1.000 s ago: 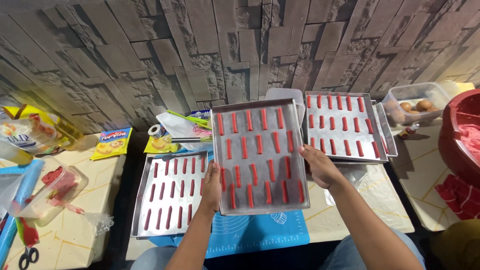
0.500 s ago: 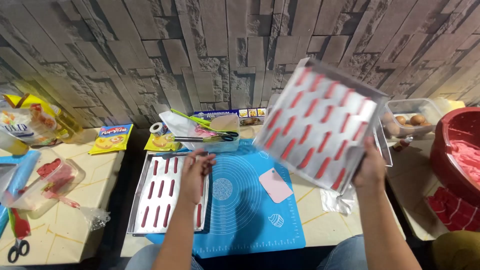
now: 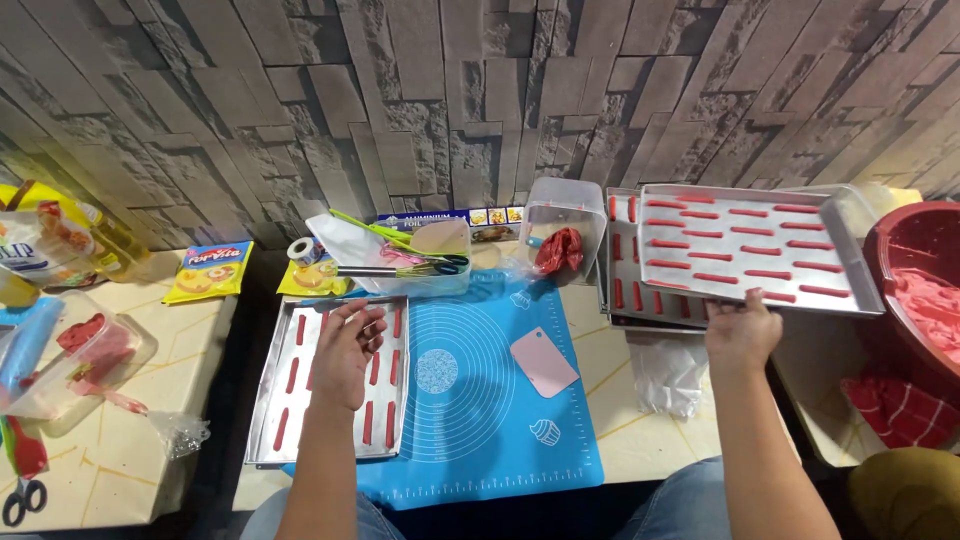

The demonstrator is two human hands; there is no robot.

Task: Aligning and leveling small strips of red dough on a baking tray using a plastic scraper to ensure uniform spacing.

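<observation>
Since the earlier frame the silver metal baking tray of red dough strips has swung from tilted in the air to level at right of frame, over a second similar tray. Right hand grasps its near edge. Left hand, released and open, hovers over the left strip-filled tray beside the blue silicone mat.

Red dough strips are showing against a silver tray above the right hand; beside the left hand, a blue mat (white circles printed) is lying.
</observation>
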